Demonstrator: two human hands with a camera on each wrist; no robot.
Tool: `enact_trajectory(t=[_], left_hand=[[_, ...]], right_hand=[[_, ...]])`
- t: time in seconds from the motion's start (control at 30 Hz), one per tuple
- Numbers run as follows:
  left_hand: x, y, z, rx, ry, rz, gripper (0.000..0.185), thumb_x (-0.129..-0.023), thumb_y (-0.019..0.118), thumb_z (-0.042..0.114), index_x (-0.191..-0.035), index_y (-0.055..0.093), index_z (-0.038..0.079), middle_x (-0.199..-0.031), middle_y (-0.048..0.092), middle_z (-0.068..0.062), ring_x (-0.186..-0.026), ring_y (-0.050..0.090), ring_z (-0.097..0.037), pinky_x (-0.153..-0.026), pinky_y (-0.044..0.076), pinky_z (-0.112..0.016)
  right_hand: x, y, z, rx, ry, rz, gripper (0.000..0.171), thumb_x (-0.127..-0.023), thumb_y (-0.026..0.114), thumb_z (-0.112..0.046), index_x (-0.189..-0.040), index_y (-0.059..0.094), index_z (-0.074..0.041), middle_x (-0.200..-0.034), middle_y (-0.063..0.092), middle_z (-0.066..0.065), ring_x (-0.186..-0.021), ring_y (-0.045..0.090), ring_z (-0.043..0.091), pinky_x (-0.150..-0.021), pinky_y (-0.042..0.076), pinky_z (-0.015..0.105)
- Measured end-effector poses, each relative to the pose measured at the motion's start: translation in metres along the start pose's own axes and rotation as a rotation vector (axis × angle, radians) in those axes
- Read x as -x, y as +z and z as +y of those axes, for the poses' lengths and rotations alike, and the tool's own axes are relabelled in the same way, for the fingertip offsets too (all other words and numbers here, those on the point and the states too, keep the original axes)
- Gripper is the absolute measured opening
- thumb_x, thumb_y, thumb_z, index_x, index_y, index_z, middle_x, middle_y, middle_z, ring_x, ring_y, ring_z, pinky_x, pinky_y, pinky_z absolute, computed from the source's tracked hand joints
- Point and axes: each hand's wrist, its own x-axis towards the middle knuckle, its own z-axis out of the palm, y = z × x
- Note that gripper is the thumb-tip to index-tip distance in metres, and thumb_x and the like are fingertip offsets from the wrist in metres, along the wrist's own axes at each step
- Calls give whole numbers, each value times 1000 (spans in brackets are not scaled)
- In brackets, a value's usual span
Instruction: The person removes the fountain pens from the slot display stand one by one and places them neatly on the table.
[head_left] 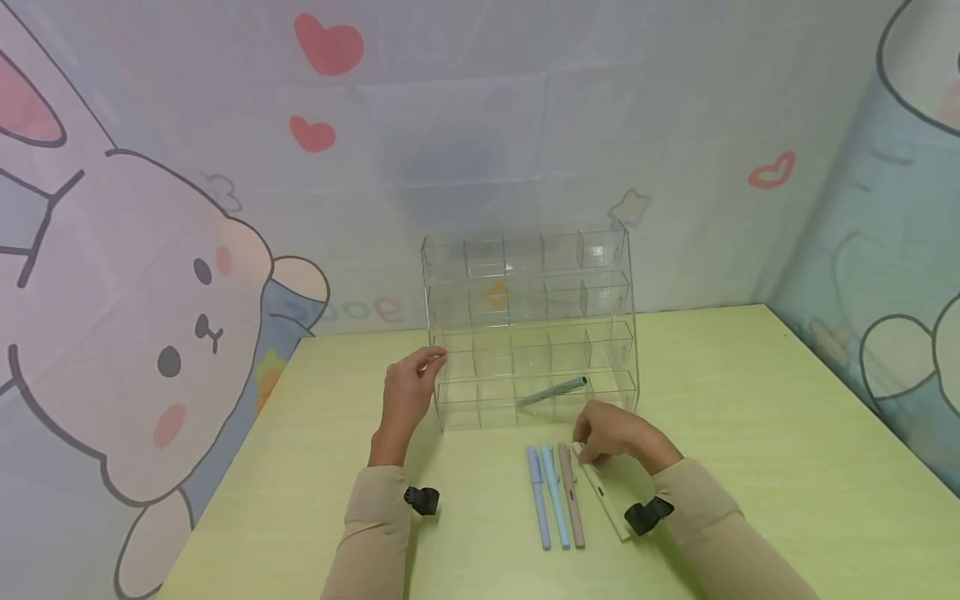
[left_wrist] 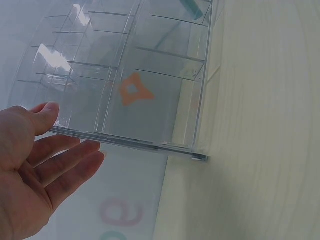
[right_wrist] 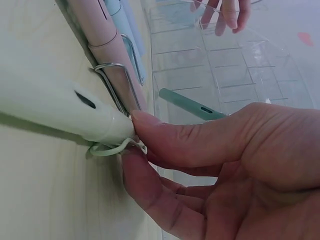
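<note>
Pale green table [head_left: 750, 433], cartoon wall behind. Right hand [head_left: 618, 437] pinches cap end of pale green pen [head_left: 603, 492], rightmost in row beside three pens [head_left: 555, 496]. Left hand [head_left: 408, 392], fingers relaxed, touches clear organizer [head_left: 528, 325] at its left edge. Advice: firm pinch, lift pen level, avoid knocking neighbours; left hand steadies organizer.

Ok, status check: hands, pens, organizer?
Left hand open, fingers on the organizer side. Right hand pinching the pale green pen at its tip. Three pens beside it on the table; one teal pen in the bottom row. Nothing in the way.

Pale green pen [head_left: 603, 497] flat beside three pens [head_left: 555, 496]
</note>
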Motion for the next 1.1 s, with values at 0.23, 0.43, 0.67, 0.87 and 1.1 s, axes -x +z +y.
enact_trajectory(t=[0.23, 0.43, 0.67, 0.87, 1.1], left_hand=[[1, 0, 0, -3, 4, 4, 15, -98, 68, 19, -108, 76, 12, -102, 76, -11, -90, 74, -31, -71, 56, -45], [1, 0, 0, 1, -9, -2, 16, -98, 67, 20, -108, 77, 12, -103, 75, -11, -91, 74, -31, -72, 56, -46], [0, -1, 1, 0, -9, -4, 16, -98, 68, 19, -108, 76, 11, -103, 75, -14, -91, 73, -32, -76, 56, -48], [0, -1, 2, 7, -21, -11, 16, -98, 67, 19, -109, 76, 11, -103, 75, -15, -93, 73, -33, -76, 56, -48], [0, -1, 2, 7, -23, -8, 16, -98, 67, 19, -109, 76, 11, -104, 75, -13, -93, 73, -32, -75, 56, -47]], right_hand=[[1, 1, 1, -66, 53, -10, 18, -82, 76, 8, -98, 69, 7, -82, 66, 10, -66, 69, 22, -65, 57, 37], [2, 2, -1, -107, 83, -26, 18, -83, 75, 8, -99, 68, 8, -79, 68, 12, -66, 71, 26, -64, 58, 38], [2, 2, -3, -109, 109, -26, 18, -84, 74, 8, -100, 66, 9, -73, 68, 13, -63, 71, 27, -64, 58, 39], [1, 3, -3, -100, 120, -18, 14, -85, 73, 8, -98, 67, 9, -73, 68, 13, -63, 71, 26, -63, 58, 38], [0, 3, -4, -87, 116, -11, 16, -87, 72, 7, -101, 65, 11, -74, 69, 13, -63, 72, 27, -64, 58, 39]])
